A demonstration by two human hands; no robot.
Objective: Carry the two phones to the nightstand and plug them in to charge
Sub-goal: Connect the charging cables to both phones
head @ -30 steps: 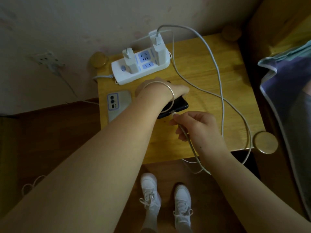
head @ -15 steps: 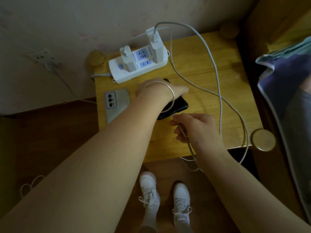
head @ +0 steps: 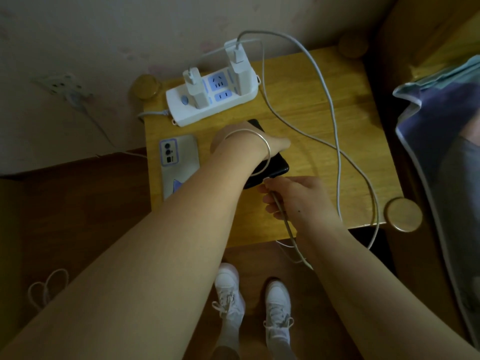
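Left hand (head: 249, 144) presses black phone (head: 278, 168) on nightstand (head: 311, 120); finger state hidden. Right hand (head: 298, 201) pinches cable (head: 281, 216) at phone's 6 o'clock edge. Grey phone (head: 179, 162) at 9 o'clock.

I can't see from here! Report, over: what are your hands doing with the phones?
Left hand pressing down on black phone. Right hand pinching cable plug at its near edge. Grey phone lies beside, no cable. Nothing in the way.

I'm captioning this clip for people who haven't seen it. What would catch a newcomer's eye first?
Two bare arms reach over a wooden nightstand: the left hand presses on a black phone at its middle, while the right hand brings a cable tip to the phone's near edge. Behind them sits a white power strip with two chargers, and a grey phone lies face down at the left edge.
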